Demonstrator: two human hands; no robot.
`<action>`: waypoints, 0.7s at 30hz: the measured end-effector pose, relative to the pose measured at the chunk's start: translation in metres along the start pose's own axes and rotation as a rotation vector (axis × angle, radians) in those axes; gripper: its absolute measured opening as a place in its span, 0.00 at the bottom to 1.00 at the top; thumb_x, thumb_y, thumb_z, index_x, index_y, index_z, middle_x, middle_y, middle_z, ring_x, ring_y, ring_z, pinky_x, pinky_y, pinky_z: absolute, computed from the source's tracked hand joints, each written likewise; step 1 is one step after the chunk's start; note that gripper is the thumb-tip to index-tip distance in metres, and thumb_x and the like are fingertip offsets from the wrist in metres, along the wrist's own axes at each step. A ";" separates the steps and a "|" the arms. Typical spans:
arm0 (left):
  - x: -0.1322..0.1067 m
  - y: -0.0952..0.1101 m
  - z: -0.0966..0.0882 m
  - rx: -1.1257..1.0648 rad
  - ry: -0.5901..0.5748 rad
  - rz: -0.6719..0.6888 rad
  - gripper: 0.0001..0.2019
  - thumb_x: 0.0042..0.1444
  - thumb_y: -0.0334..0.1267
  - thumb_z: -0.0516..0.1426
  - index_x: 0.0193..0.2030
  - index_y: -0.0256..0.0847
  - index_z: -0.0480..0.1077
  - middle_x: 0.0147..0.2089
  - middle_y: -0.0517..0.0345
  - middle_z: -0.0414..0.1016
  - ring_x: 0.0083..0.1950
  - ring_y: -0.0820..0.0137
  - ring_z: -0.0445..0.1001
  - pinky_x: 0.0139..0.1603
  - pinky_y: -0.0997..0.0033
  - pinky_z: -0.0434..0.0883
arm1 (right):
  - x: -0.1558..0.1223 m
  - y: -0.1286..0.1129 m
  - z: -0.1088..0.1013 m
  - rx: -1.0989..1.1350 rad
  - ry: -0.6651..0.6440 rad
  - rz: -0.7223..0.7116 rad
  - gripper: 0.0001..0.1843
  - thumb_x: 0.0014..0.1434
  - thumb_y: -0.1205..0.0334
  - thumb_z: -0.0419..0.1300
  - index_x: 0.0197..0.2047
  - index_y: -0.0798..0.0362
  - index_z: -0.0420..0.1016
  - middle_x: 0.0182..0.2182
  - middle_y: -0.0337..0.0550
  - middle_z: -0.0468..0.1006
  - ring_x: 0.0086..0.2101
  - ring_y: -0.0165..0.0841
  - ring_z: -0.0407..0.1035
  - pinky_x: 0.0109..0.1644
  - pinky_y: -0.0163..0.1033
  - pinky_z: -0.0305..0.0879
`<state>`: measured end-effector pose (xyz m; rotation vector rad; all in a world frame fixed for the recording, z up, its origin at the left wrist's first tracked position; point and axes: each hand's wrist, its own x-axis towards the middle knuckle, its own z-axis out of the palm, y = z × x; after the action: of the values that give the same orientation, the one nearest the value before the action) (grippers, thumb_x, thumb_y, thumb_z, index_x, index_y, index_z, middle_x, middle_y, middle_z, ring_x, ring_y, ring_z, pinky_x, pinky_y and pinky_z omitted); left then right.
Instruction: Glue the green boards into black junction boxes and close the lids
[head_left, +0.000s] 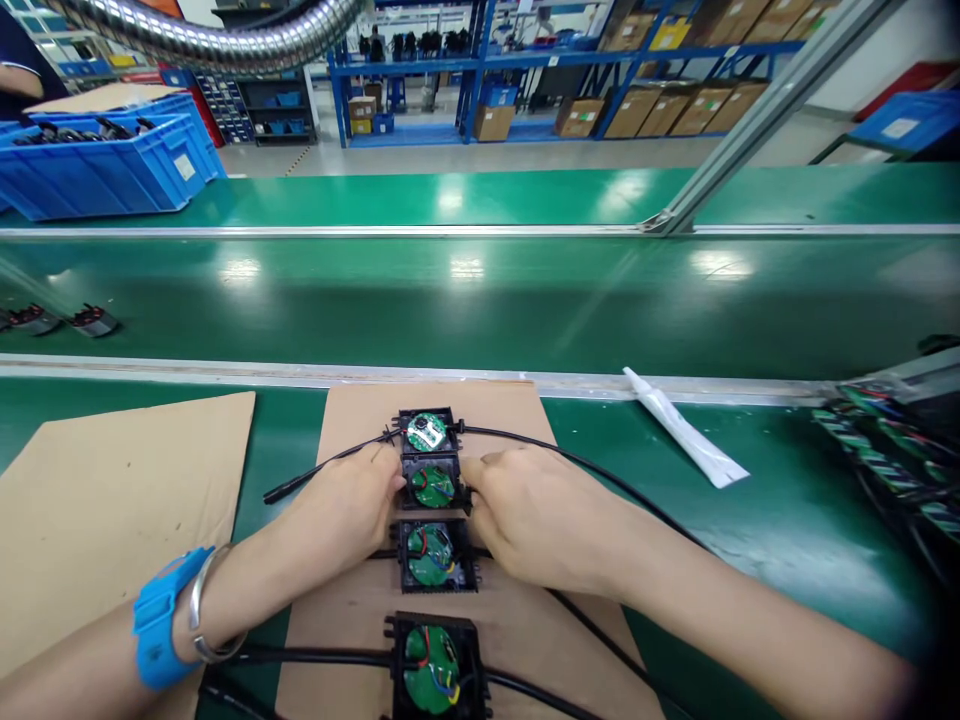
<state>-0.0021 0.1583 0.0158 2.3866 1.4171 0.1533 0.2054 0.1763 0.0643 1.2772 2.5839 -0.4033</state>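
Several black square housings with green circuit boards lie in a column on a cardboard sheet [352, 410]. My left hand [365, 498] and my right hand [517, 505] grip opposite sides of the second housing from the top [433, 484], fingers closed at its edges. Just beyond it sits the top housing [427, 431], its board carrying a white part. Nearer to me are a third housing [431, 556] and a larger-looking front housing [437, 665]. Black cables [322, 655] run out on both sides. My fingertips are partly hidden.
A white tube [684, 428] lies to the right, beside a pile of circuit boards [892, 460] at the edge. Another cardboard sheet [127, 490] is on the left. Beyond a metal rail, small parts [94, 320] and a blue crate [112, 165] stand left; a metal post [765, 120] rises right.
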 end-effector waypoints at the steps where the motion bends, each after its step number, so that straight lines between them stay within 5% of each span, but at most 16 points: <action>1: 0.000 -0.001 0.001 -0.010 0.010 0.005 0.12 0.63 0.30 0.42 0.43 0.34 0.66 0.38 0.47 0.73 0.40 0.61 0.74 0.40 0.59 0.72 | 0.001 0.000 0.002 0.009 0.022 -0.002 0.09 0.55 0.66 0.50 0.37 0.53 0.70 0.29 0.47 0.77 0.29 0.41 0.71 0.29 0.40 0.49; 8: -0.001 -0.005 0.004 -0.040 0.118 0.008 0.12 0.64 0.32 0.42 0.40 0.36 0.66 0.35 0.50 0.73 0.34 0.65 0.73 0.33 0.65 0.70 | 0.005 0.001 0.008 0.028 0.079 -0.089 0.13 0.57 0.64 0.50 0.39 0.49 0.75 0.31 0.45 0.78 0.30 0.39 0.72 0.29 0.39 0.52; 16: 0.001 -0.007 0.004 -0.128 0.084 -0.030 0.11 0.65 0.32 0.43 0.41 0.36 0.66 0.38 0.50 0.74 0.39 0.64 0.74 0.39 0.63 0.71 | 0.011 -0.003 0.020 -0.055 0.047 -0.101 0.18 0.58 0.66 0.49 0.48 0.51 0.75 0.29 0.47 0.79 0.26 0.40 0.72 0.24 0.40 0.47; 21: 0.001 -0.011 -0.006 -0.195 0.057 -0.036 0.04 0.59 0.31 0.53 0.38 0.39 0.69 0.38 0.57 0.76 0.40 0.65 0.75 0.40 0.65 0.71 | 0.012 -0.002 0.027 -0.018 0.050 -0.146 0.18 0.57 0.69 0.49 0.48 0.56 0.74 0.28 0.50 0.78 0.25 0.40 0.71 0.25 0.41 0.46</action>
<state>-0.0120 0.1651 0.0173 2.2131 1.4008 0.3374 0.1986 0.1745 0.0353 1.1105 2.7261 -0.3771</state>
